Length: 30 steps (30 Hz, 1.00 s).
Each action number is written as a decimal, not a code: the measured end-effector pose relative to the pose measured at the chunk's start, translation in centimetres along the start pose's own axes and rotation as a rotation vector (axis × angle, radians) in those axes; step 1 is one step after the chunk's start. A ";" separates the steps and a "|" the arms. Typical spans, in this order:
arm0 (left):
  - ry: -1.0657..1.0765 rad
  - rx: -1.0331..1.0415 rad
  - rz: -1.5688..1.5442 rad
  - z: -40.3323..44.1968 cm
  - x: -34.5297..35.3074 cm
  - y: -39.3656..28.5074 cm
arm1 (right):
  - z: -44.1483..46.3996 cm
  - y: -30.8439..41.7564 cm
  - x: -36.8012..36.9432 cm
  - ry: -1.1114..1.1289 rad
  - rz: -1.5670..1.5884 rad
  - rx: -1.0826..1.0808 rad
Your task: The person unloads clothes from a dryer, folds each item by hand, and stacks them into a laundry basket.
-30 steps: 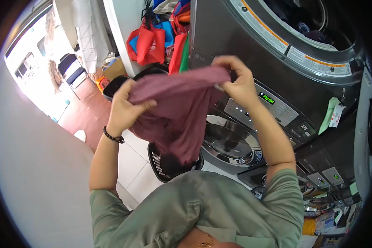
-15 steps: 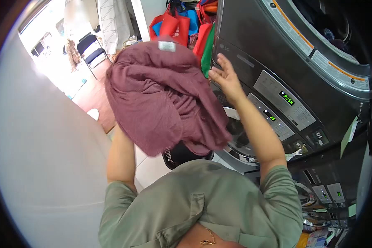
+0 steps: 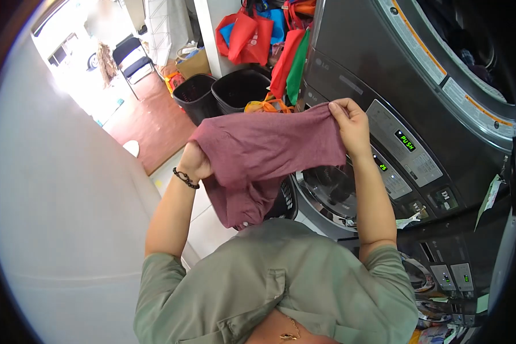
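A maroon garment [image 3: 269, 143] is stretched sideways in front of my chest, its lower part hanging down in loose folds. My right hand [image 3: 351, 125] pinches its right-hand corner between thumb and fingers, close to the dark machine's front. At the other end, my left hand [image 3: 196, 163] grips the cloth, its fingers partly covered by the fabric. Below the garment stands a black laundry basket [image 3: 288, 200], mostly hidden behind it.
On the right is a stacked dark washer and dryer [image 3: 350, 74], its upper round door opening [image 3: 470, 51] holding laundry. Two black bins [image 3: 196, 92] stand ahead beneath red bags [image 3: 249, 37]. A folding chair [image 3: 132, 57] is beyond; a white surface [image 3: 69, 200] lies left.
The bunched garment has dropped lower and is now spread between both hands. My right hand, open and apart from it before, has closed on its corner. The bins ahead have come into view.
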<state>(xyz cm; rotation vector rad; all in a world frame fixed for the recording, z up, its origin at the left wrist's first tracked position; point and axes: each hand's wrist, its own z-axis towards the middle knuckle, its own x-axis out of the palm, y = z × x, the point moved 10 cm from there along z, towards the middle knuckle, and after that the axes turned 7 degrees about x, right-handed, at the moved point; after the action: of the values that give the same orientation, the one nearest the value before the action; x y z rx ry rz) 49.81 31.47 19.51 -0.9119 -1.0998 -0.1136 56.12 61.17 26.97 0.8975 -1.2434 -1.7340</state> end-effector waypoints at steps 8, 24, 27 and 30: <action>0.135 0.228 0.908 2.5 1.9 5.9 | -8.6 7.8 15.9 0.247 -0.711 -0.711; 0.399 0.948 2.436 -5.8 5.8 -4.1 | 4.9 -7.8 -0.1 0.378 -0.584 0.162; 0.239 0.599 1.881 -4.5 1.7 -7.5 | 2.8 -11.7 0.2 0.584 -0.110 0.546; -0.292 0.218 1.381 -2.4 -3.1 -8.8 | 2.8 -8.6 0.8 0.273 0.002 0.391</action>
<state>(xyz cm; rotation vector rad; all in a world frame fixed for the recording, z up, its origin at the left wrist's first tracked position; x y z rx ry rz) 45.62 23.08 21.72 -1.3259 -0.5204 1.2742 51.57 63.24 19.42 1.3101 -1.4167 -1.3298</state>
